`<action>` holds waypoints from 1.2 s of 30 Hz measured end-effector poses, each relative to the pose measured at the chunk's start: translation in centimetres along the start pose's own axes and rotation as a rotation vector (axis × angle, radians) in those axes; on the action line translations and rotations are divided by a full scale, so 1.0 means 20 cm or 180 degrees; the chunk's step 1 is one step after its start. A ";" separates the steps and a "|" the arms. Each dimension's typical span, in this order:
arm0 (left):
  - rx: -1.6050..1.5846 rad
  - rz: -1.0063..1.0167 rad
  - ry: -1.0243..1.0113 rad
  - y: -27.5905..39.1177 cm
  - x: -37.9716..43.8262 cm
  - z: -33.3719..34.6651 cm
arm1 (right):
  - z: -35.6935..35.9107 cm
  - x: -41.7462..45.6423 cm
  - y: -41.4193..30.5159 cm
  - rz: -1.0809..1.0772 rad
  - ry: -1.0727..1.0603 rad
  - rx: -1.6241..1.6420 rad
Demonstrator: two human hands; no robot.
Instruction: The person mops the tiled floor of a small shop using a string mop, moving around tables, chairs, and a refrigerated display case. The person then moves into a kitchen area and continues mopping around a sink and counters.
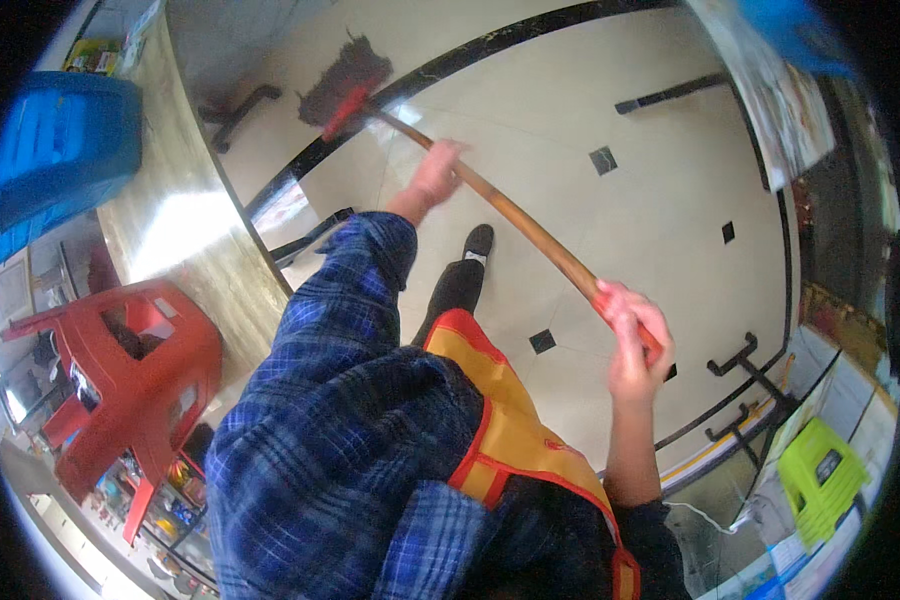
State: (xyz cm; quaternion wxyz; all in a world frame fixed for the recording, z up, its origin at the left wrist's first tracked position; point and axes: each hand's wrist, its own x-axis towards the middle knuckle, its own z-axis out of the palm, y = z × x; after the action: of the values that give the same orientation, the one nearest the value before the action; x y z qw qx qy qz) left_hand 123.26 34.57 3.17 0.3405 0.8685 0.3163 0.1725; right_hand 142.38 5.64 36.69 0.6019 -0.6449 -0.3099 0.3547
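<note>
A broom slants across the view from upper left to lower right, its wooden handle (529, 217) running between both hands. My left hand (436, 174) is wrapped around the handle a short way behind the head. Around the red end grip (651, 346) of the same handle, my right hand (637, 322) is closed. The broom's red head (349, 109) carries dark bristles (345, 79) and is slightly blurred. It lies over a black border strip (300, 165) in the cream tiled floor (540, 135); whether the bristles touch the floor, I cannot tell.
On the left, a red plastic stool (187, 337) and a blue one (67, 135) rest on a tabletop (195, 217). Black metal feet (671, 94) stand on the floor. A green plastic stool (817, 480) is at lower right. My dark shoe (480, 240) shows below the handle.
</note>
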 end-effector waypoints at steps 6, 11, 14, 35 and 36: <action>-0.0496 0.0514 -0.0804 0.91 -0.57 0.31 | -0.45 -1.02 -0.33 -0.0121 0.0717 -0.0400; -0.0658 0.0942 -0.1459 1.70 -1.14 0.53 | -0.76 -1.92 -0.60 -0.0287 0.1263 -0.0709; -0.0920 0.1282 -0.1919 2.00 -1.42 0.82 | -0.91 -2.32 -0.78 -0.0369 0.1474 -0.1053; 0.0104 0.1276 -0.2547 1.85 -1.21 0.47 | -0.45 -2.07 -0.76 -0.1144 0.1756 -0.0234; 0.0076 0.1317 -0.2101 1.63 -1.16 0.40 | -0.39 -1.94 -0.70 -0.1064 0.1544 -0.0354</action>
State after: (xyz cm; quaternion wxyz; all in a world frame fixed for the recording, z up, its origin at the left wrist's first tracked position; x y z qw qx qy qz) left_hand 124.31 -3.20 18.42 0.3719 0.9266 0.0098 -0.0547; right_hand 127.60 -29.59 54.19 0.6722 -0.6828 -0.2778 0.0689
